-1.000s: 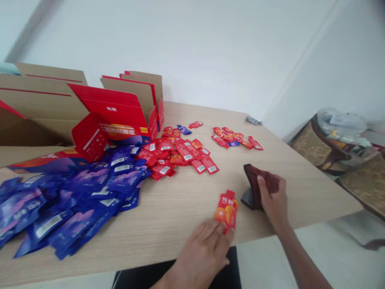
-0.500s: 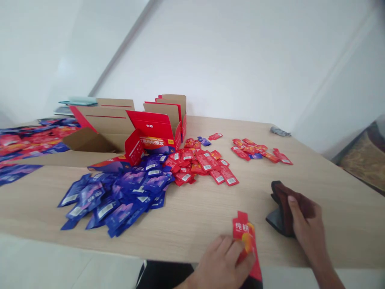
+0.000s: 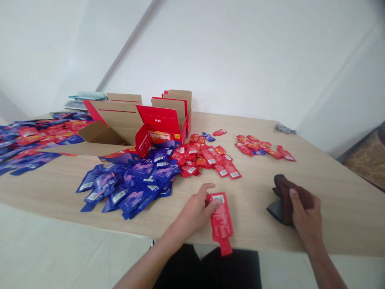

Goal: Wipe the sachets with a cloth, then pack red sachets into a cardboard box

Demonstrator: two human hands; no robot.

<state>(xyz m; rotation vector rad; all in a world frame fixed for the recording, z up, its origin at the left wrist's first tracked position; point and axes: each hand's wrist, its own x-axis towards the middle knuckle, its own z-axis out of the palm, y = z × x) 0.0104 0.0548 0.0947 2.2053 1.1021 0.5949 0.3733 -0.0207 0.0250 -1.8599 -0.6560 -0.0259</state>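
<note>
My left hand pinches one end of a red sachet between thumb and fingers near the table's front edge. The sachet shows its printed back with a white barcode label, its narrow spout end pointing down toward me. On the right, my right hand is closed around a folded dark brown and black cloth-like piece, which rests on or just over the table; I cannot tell which. Beyond my left hand lie a pile of red sachets and a pile of blue-purple sachets.
Open red cardboard boxes stand behind the piles. A small group of mostly red sachets lies at the back right, near a grey crumpled scrap. More mixed sachets cover the table's left end. A white wall rises behind.
The red sachet has been turned from its front face to its back, spout now toward me. My left hand has moved left and away from me. My right hand keeps its hold.
</note>
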